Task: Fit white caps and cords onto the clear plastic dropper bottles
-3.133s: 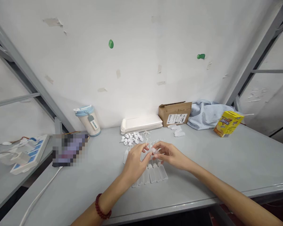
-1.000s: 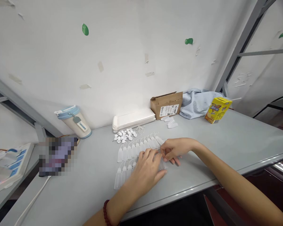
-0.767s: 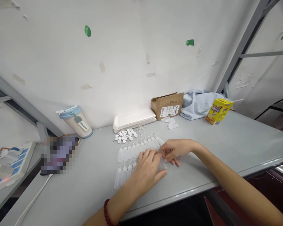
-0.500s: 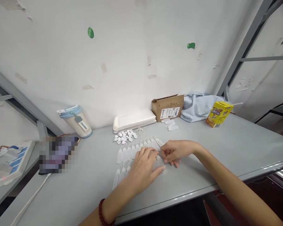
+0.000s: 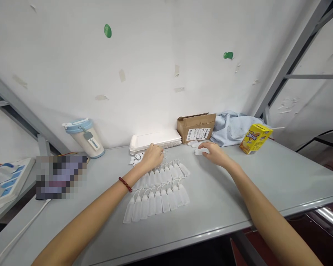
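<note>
Right fingers (image 5: 203, 145) hang parted over translucent pieces (image 5: 198, 152); left fingers (image 5: 160, 149) curl, hold unclear.

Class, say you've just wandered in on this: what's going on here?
Someone is busy with both hands at a grey table. The left hand is by a pile of small white pieces; whether it holds anything is hidden. The right hand, thumb and fingers parted, is at some loose translucent pieces in front of a cardboard box. Closer to the front edge lie two rows of stringed translucent pieces, neatly lined up.
</note>
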`<state>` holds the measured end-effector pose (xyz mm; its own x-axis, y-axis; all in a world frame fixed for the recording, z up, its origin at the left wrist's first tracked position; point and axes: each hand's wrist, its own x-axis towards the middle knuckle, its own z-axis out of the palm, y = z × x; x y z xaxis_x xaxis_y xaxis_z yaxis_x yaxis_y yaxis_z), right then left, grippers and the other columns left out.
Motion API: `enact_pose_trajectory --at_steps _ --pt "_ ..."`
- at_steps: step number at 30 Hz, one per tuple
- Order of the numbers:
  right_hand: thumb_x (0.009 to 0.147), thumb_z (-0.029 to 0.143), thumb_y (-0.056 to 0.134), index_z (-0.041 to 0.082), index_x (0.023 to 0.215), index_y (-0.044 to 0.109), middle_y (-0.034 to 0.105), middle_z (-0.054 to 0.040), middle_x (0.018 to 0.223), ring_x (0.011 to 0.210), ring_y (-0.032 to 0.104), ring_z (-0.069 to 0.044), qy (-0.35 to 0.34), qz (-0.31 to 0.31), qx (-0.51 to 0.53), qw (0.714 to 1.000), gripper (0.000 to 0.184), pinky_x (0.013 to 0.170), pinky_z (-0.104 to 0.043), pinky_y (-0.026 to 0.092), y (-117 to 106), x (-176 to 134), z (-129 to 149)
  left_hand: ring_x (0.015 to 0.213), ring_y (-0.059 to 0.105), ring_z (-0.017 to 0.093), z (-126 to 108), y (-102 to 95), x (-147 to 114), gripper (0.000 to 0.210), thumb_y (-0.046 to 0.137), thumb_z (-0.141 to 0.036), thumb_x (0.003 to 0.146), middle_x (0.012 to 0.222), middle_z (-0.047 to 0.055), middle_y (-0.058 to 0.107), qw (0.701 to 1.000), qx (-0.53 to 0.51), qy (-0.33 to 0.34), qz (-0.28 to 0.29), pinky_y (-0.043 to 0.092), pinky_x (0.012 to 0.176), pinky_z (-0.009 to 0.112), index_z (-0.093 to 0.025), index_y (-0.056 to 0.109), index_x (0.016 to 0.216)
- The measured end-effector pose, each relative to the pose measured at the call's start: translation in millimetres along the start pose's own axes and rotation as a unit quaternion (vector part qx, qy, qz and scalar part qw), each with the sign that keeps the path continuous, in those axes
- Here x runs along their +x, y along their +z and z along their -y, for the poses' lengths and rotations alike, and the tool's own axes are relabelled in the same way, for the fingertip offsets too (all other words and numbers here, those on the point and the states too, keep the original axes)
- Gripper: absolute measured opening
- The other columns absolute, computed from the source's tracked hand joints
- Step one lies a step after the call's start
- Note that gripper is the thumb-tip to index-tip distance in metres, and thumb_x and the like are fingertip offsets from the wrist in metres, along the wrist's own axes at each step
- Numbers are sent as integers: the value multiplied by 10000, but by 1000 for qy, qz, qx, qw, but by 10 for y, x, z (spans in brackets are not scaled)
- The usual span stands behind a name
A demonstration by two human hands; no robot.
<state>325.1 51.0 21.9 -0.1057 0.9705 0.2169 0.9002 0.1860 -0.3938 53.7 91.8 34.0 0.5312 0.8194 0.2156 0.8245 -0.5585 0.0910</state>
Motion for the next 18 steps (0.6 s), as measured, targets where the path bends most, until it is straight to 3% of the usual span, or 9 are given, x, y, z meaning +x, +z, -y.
enact_pose_trajectory --at_steps 5,18 --pt "713 42 480 154 954 615 625 -101 1073 961 566 -236 18 3 -10 1000 298 833 -326 402 -33 50 -106 925 562 307 104 25 1 224 461 -80 739 805 137 683 999 7 -45 2 437 735 348 -115 674 799" --pt "724 81 525 148 940 642 629 -110 969 916 574 -240 7 50 -42 998 254 805 -317 410 149 98 -189 928 593 262 92 73 32 273 431 -97 771 820 125 689 998 17 -59 10 437 759 313 -154 690 838"
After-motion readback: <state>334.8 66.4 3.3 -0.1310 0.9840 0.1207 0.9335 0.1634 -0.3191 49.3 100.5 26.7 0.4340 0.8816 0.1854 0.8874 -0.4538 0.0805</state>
